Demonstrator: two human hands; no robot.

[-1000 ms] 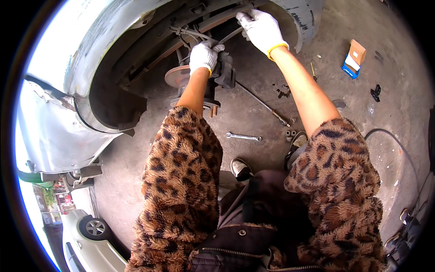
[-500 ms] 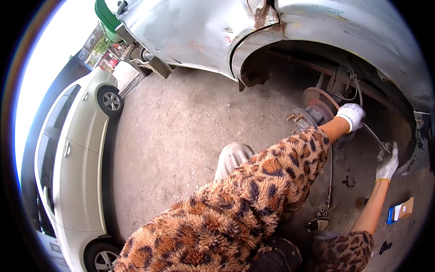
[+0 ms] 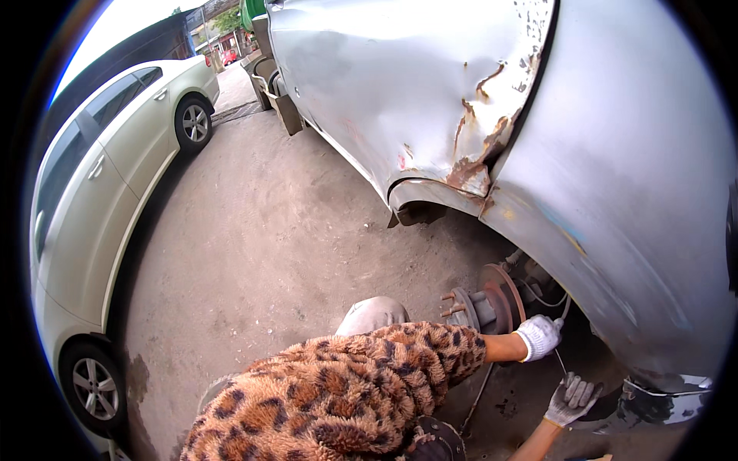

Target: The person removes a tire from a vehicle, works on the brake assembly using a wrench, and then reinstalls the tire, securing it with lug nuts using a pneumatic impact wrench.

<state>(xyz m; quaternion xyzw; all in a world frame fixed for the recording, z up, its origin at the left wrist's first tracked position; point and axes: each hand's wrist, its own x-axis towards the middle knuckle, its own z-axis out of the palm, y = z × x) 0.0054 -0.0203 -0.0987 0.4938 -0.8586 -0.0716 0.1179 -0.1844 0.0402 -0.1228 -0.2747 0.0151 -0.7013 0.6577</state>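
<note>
My left hand [image 3: 540,338], in a white knit glove, is closed just beside a rusty brake disc [image 3: 507,301], under the edge of the wheel arch. A thin cable [image 3: 560,361] runs from this fist down to my right hand [image 3: 573,399]. My right hand, in a soiled white glove, has its fingers curled at the cable's lower end; what else they hold is hidden. A hub with bare studs [image 3: 463,309] sticks out left of the disc. Behind my left hand a pale hose [image 3: 567,306] hangs from the wheel well.
The dented, rusted silver car body [image 3: 638,223] overhangs my hands. Toward the lower right is a torn bumper corner [image 3: 665,399]. A long thin rod [image 3: 478,398] stands or lies below the hub. A cream car [image 3: 131,192] is parked at left on the concrete floor [image 3: 254,230].
My view has shifted up and right, so the silver body fills more of it. Both hands appear lower and closer together, with less of the cable showing between them.
</note>
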